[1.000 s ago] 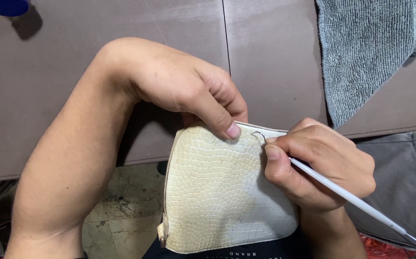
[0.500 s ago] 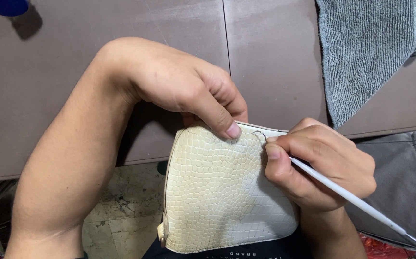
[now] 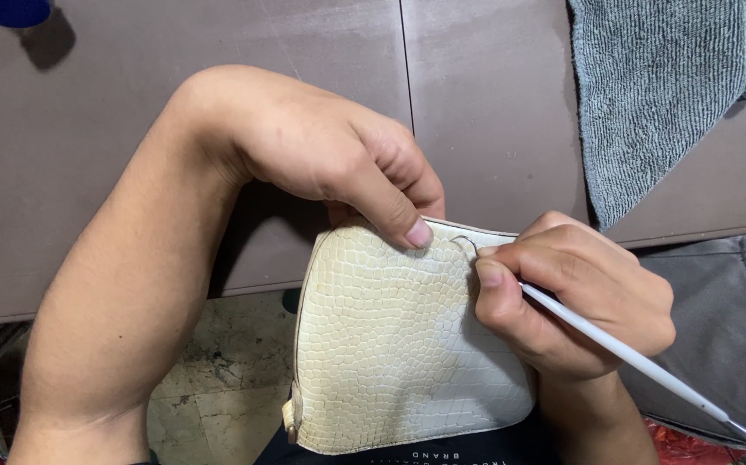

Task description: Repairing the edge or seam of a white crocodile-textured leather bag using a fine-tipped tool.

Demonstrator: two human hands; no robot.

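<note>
A cream pouch with a scaly, reptile-skin texture stands on its edge in front of me, below the table's front edge. My left hand bends over its top and pinches the upper rim, index finger pressed on the front face. My right hand holds a thin white tool like a pen; its small hooked metal tip touches the pouch's top edge, just right of my left fingertip. The tool's long handle runs down to the lower right.
A brown tabletop with a seam fills the upper view. A grey towel lies at the top right, a blue object at the top left. Grey cloth lies at right. Stone floor tiles show below.
</note>
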